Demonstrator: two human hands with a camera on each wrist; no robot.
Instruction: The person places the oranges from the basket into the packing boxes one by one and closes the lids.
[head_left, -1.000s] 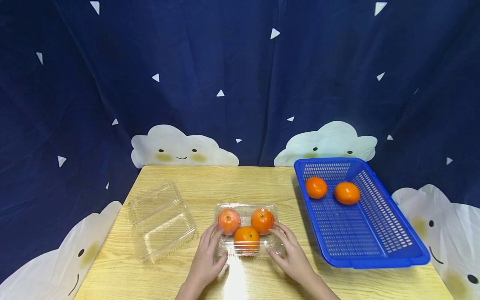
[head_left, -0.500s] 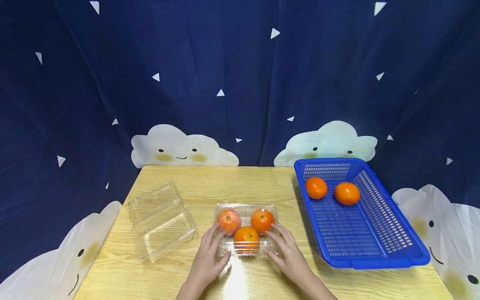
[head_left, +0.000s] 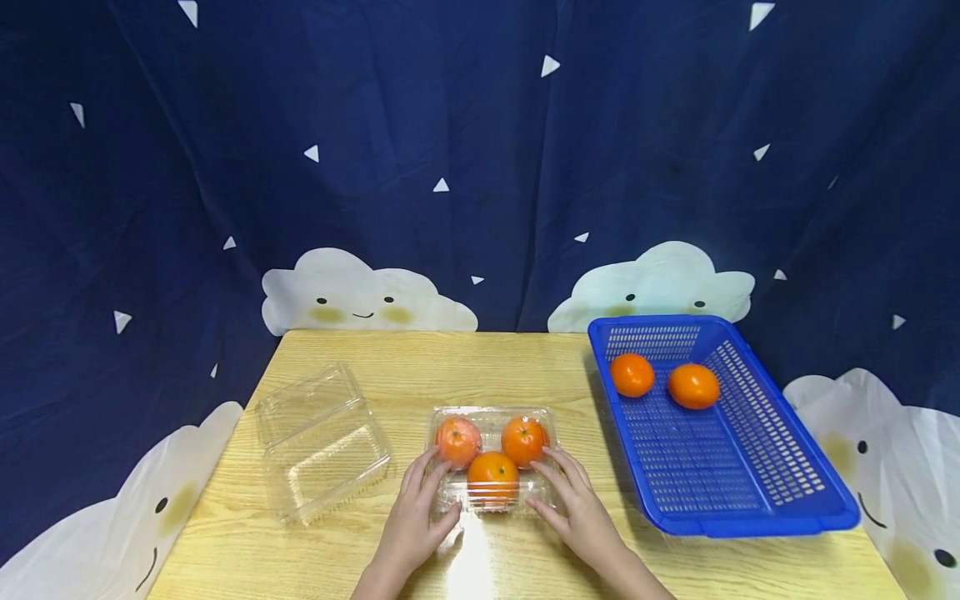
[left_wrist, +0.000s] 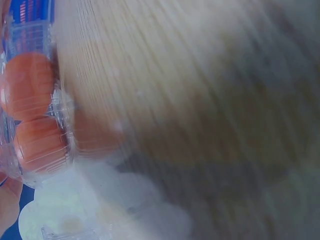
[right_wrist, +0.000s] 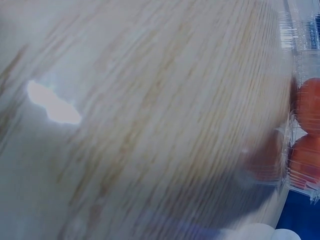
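A clear plastic clamshell box stands near the front middle of the table, with three oranges showing through it. Around its left front corner my left hand holds on, fingertips overlapping the side and thumb at the front edge. My right hand grips the opposite corner in the same way. In the left wrist view, two oranges press close behind the ribbed plastic wall, and a bit of a finger shows at the lower left. The right wrist view catches oranges at its right edge.
At the left lies a second clear clamshell box, its lid spread open. A blue mesh basket sits at the right with two oranges in it. Behind the wooden table hangs a dark blue curtain.
Both hands have shifted slightly inward along the box, the right one a little to the left, fingertips closer over its sides. Over the last half second they hold still. The box stays put.
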